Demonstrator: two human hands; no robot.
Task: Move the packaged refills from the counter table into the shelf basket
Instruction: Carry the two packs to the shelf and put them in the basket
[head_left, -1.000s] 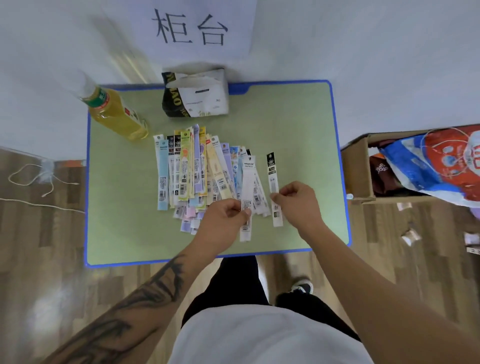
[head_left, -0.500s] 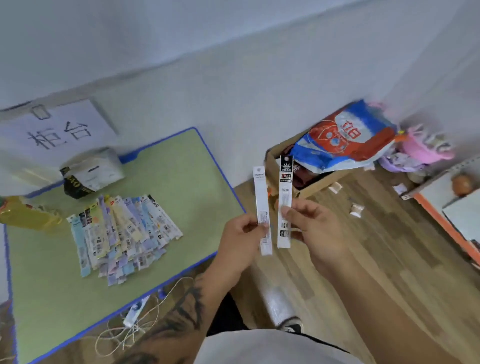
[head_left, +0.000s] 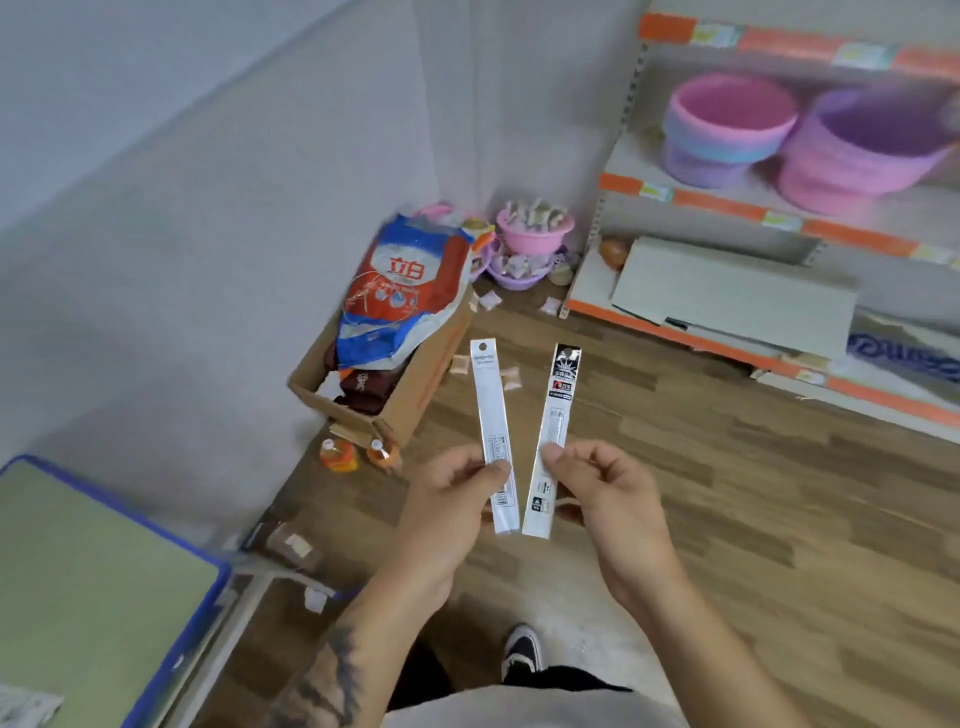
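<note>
From the head view, two packaged refills were held upright over the wooden floor (head_left: 727, 493), one in each hand. The left hand (head_left: 447, 499) pinched the white refill pack (head_left: 491, 410) near its lower end, thumb over the front and fingers curled behind. This pack was a long, narrow, pale strip with a punched hanging hole at the top and small print low down. The right hand (head_left: 602, 499) pinched the black-topped refill pack (head_left: 558, 410) in the same way, near its lower third. That pack was equally slim, with a black printed header and a clear or silvery body. The two packs leaned slightly apart at their tops and nearly met at their bottom ends, without clearly touching.

The corner of the table (head_left: 104, 597), green with a blue rim, lay near left, well apart from both hands. Far right stood the shelf (head_left: 717, 200) with orange-edged boards. On its upper board sat a pink basket (head_left: 727, 130) and, just beside it to the right, a purple basket (head_left: 872, 150), both with open mouths. Between the hands and the shelf the floor lay bare. Far left of that stretch, a cardboard box (head_left: 410, 395) holding a detergent bag (head_left: 405, 286) stood against the wall, with two small bottles (head_left: 358, 454) at its near corner.
</note>
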